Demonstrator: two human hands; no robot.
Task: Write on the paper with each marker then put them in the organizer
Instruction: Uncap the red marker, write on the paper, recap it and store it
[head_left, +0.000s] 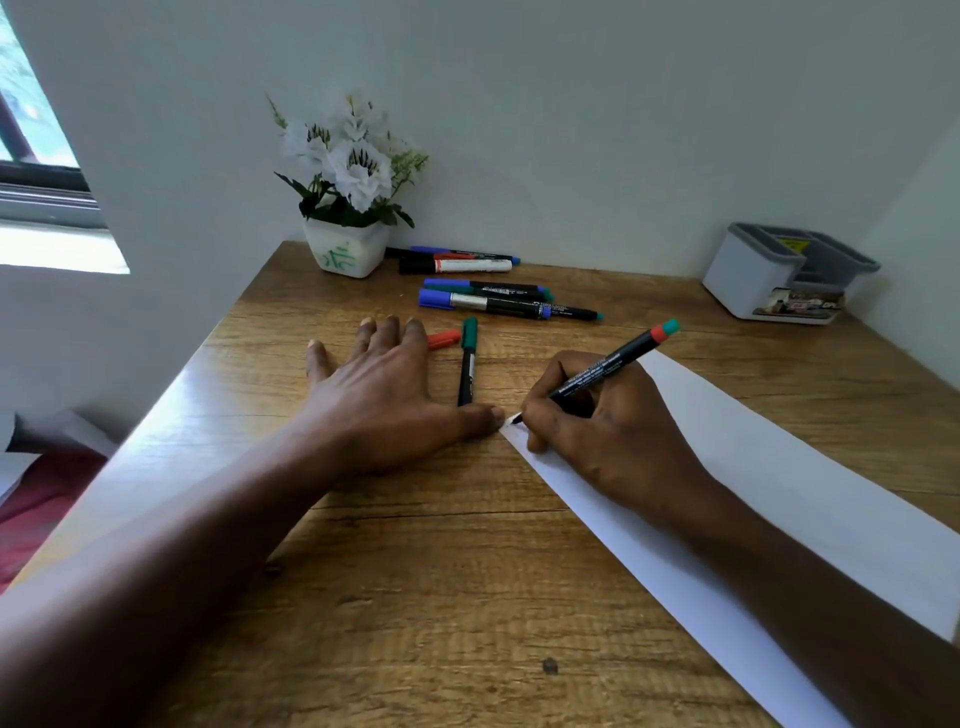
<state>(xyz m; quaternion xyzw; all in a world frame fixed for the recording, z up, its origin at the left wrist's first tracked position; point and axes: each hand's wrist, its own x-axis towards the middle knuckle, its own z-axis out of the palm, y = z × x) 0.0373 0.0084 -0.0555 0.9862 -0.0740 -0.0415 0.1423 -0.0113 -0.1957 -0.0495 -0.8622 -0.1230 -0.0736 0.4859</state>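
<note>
Evidently the right hand is pinching a black marker in curled fingers, its tip meeting the corner of the paper just ahead of them. The left hand is lying flat, fingers straight, thumb pinning that corner steady. Other markers are lying beyond its fingertips, the organizer well apart.

Grainy wooden desk, smooth matt paper.

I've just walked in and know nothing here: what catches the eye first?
The right hand in the middle, pressing a marker tip to the corner of a long white paper. The left hand lies flat beside it, and loose markers lie behind, near white flowers.
</note>
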